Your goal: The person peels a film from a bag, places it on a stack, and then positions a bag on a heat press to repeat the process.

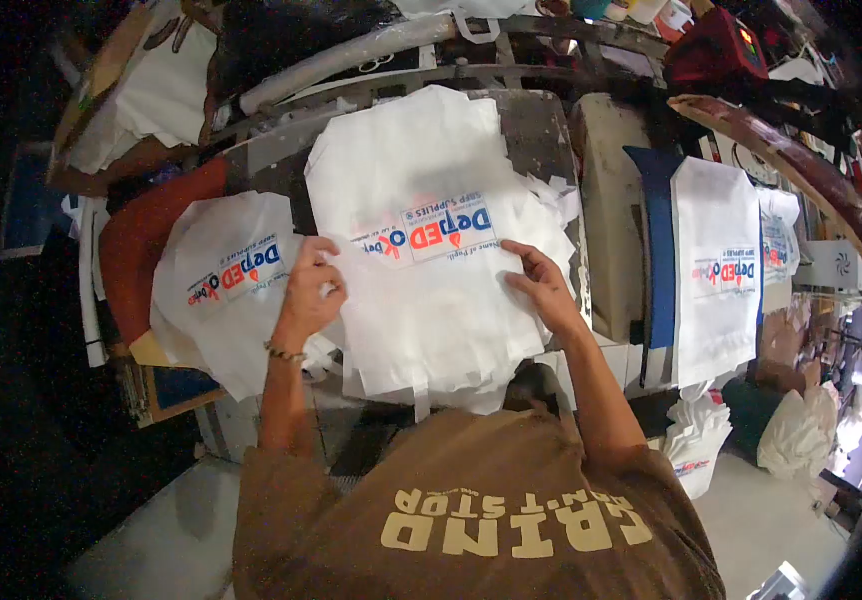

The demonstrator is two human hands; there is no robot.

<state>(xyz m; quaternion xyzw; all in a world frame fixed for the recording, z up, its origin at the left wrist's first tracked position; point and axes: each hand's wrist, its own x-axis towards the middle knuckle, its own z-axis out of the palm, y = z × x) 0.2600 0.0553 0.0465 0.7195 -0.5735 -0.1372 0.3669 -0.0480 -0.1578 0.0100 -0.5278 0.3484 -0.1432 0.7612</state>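
A stack of white printed bags lies in front of me, the print upside down in view. At its left edge is my left hand, fingers curled together on the top white bag's edge. My right hand rests at the right side of the print, thumb and index finger apart on the bag's surface. More white printed bags lie fanned out at the left, close to my left wrist.
Printed bags hang or lie over a blue surface at the right. Below them is a bunched white bag. A long wrapped roll lies behind the stack. A red device stands at the back right.
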